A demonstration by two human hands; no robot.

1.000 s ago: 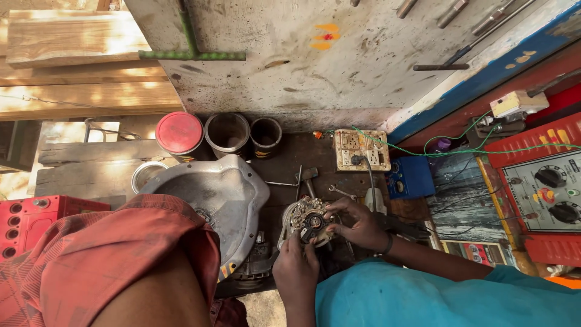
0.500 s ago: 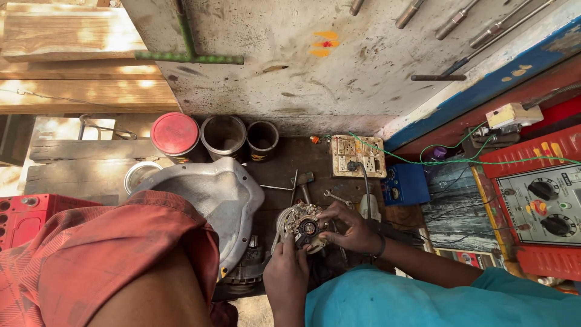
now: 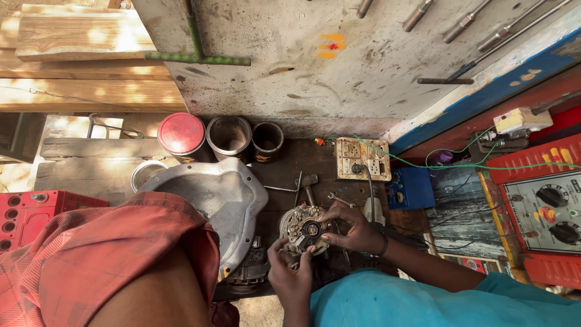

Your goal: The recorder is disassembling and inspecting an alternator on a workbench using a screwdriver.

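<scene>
Both hands grip the round metal motor part [image 3: 304, 229]: left hand [image 3: 289, 275] below it, right hand [image 3: 354, 229] fingers pinching its right edge.

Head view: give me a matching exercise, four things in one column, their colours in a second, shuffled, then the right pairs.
Things:
1. Can lid
2. Box beside the socket board
3. Housing
4. Crate

Colours and places:
A. Blue, right of the socket board
B. Silver grey, left of the hands
C. Red, at the left edge
D. Red, round, by the wall

Pairs: 1-D, 2-A, 3-B, 4-C
</scene>
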